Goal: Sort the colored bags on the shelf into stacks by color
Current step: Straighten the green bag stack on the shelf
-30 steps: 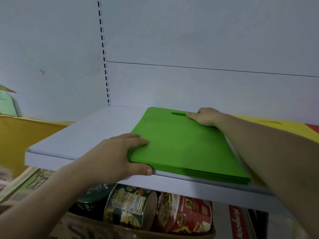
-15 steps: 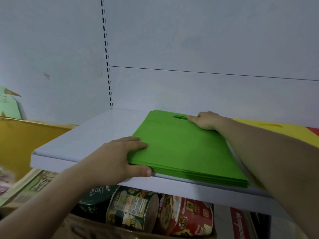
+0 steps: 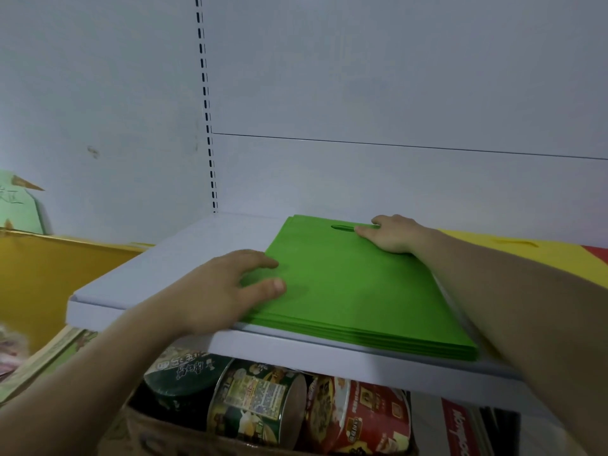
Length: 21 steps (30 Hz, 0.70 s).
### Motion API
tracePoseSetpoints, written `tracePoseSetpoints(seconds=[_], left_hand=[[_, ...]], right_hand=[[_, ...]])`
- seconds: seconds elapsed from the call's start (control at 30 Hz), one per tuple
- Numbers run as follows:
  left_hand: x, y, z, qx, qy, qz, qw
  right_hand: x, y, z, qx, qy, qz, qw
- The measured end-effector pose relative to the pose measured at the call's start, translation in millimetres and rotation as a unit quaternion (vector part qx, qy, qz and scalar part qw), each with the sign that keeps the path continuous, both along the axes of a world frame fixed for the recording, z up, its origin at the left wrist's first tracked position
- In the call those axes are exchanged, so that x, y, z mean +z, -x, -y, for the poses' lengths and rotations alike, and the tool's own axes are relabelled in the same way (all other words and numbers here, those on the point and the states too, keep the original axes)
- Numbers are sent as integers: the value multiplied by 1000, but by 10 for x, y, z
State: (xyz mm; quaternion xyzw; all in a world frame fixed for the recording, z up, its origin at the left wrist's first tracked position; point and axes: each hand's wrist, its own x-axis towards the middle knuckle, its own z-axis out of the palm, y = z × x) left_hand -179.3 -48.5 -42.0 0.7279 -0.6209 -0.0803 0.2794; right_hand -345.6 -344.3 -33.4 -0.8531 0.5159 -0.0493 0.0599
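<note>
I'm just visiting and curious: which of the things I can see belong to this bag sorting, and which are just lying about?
Part of the job: stack of flat green fabric bags; left hand and right hand resting on it; flat yellow bags beside it; red bag far right; white shelf.
Just lying about: round printed tubs in a brown cardboard box below.

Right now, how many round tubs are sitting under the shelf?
3, under the shelf: a dark green tub left, a yellow-labelled tub in the middle, a red tub right. More may be hidden.
</note>
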Motion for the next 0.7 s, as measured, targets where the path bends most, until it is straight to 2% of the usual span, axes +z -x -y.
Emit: tracePoseSetpoints(seconds=[0.07,0.17,0.43,0.7], left_hand=[[43,-116,156,15,-8,-40,999],[77,-281,443,14,-41,-55,998],[66,-463,1056,35,-116,6,993],[56,-571,1477,-13,-126,26,992]], right_hand=[[29,8,-21,-2,3,3,1000],[48,18,-49,3,8,3,1000],[73,66,-218,21,7,-5,1000],[127,109,-765,19,-16,-10,1000]])
